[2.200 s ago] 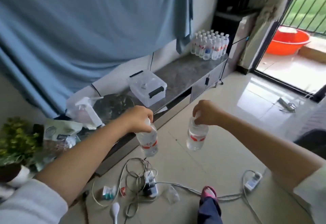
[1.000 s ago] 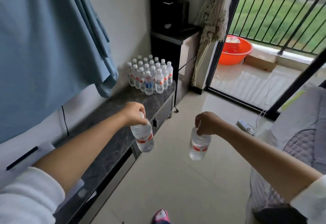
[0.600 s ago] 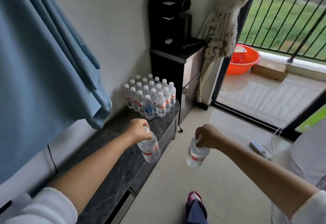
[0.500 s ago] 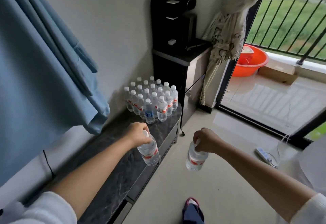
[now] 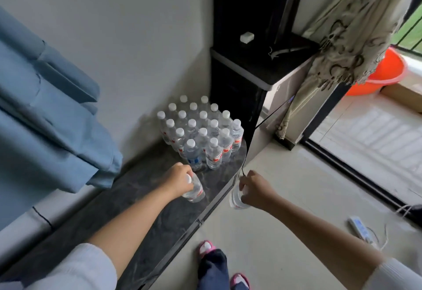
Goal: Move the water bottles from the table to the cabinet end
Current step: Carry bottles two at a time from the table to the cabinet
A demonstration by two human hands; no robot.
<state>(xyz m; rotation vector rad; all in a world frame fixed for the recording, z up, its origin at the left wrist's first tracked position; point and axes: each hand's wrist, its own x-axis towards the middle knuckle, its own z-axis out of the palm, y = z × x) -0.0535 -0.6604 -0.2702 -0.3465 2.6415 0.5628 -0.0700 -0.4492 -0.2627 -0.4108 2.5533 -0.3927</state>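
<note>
Left hand (image 5: 180,180) grips bottle (image 5: 195,190) cap-up, tilted | right hand (image 5: 253,189) grips second bottle (image 5: 236,200) upright

Clear bottles (image 5: 201,134), white caps, red labels; dark marbled cabinet top (image 5: 146,209); blue curtain (image 5: 45,118); orange basin (image 5: 386,72).

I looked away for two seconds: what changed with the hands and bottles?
The person walked up to the bottle cluster at the cabinet's end. The left hand brought its bottle down over the cabinet top, near the cluster; the right hand brought its bottle alongside the cabinet edge. Both hands still grip their bottles; the cluster is unchanged.
</note>
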